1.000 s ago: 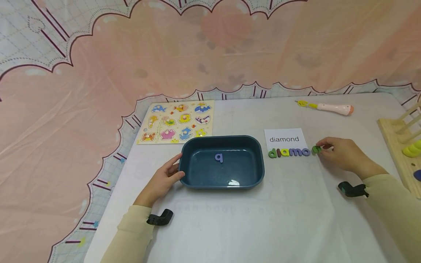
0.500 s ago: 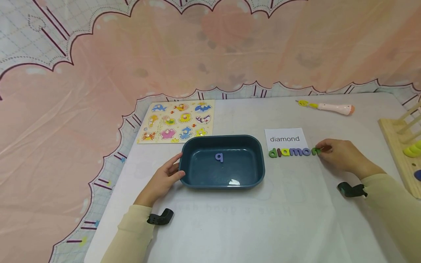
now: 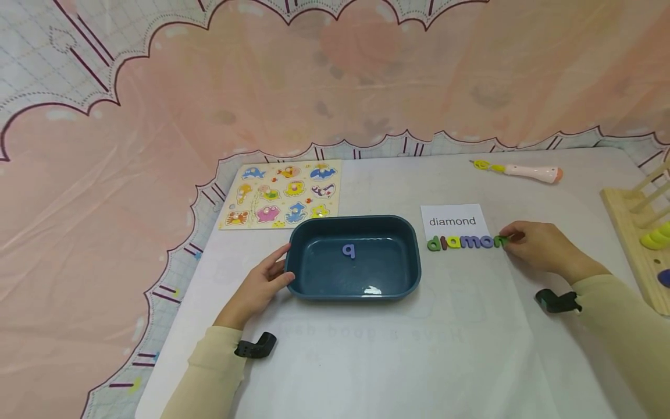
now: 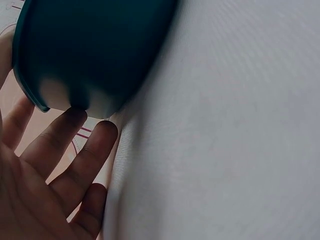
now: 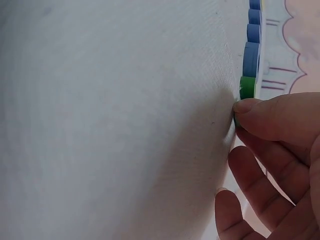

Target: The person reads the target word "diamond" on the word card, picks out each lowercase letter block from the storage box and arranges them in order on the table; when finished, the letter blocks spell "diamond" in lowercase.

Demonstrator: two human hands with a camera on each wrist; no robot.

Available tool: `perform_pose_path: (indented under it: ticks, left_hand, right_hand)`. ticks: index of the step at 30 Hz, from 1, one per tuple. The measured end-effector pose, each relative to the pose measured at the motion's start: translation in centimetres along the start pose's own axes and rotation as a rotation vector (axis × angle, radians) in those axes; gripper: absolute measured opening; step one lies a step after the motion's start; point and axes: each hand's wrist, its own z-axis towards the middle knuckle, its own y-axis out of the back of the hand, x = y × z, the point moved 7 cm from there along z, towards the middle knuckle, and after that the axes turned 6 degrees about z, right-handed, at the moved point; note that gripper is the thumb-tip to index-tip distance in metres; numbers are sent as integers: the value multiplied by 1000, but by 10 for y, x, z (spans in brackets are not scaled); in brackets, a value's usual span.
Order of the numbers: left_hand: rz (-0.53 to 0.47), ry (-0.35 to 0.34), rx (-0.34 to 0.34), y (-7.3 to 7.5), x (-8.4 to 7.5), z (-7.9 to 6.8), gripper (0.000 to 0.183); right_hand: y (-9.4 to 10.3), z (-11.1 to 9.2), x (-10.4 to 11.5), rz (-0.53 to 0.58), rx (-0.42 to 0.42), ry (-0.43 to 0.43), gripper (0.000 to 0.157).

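My left hand [image 3: 259, 288] holds the left end of a dark teal tray [image 3: 314, 273], thumb at the rim and fingers against the outer wall [image 4: 95, 102]. A purple letter [image 3: 348, 251] lies inside, looking like a q or an upturned b. With thumb and finger, my right hand [image 3: 546, 247] pinches a green letter n [image 3: 499, 241] at the right end of a row of letters [image 3: 468, 242]. The row reads "diamo" before it, just below a white card [image 3: 452, 212] printed "diamond". In the right wrist view the green letter [image 5: 247, 87] shows beside the thumb, partly covered.
A wooden sea-animal puzzle board [image 3: 256, 198] lies behind the tray. At the back right is a pink and yellow pen-like tool [image 3: 534, 173]. A wooden peg stand [image 3: 625, 233] with yellow-green rings [image 3: 654, 237] stands at the right edge. A patterned pink curtain [image 3: 366, 75] hangs behind the table.
The green letter, first tilted between my right fingertips, has come down flat beside the o and now lines up with the row. My left hand and the tray have stayed put.
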Motion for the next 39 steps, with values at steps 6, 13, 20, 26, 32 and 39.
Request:
perform_pose_path:
  ticks: [6,13,20,26,32,39]
  left_hand:
    - [6,9,-3,0,1,0,69]
    - [12,19,-2,0,1,0,70]
    - [18,22,-1,0,1,0,70]
    - [16,19,-1,0,1,0,70]
    - [6,24,1,0,2,1,70]
    - [3,35,4,0,2,1,70]
  right_hand:
    - [0,0,-1,-4,-5,-4,31]
    - [0,0,0,-3,-4,-3,32]
    - [0,-1,1,-2,-10,-2,31]
    - [1,-1,2,-1,-3,-7,32]
    - [6,-4,4,-6,12,-28,37]
    - [20,-7,28,-31,-44,38,40]
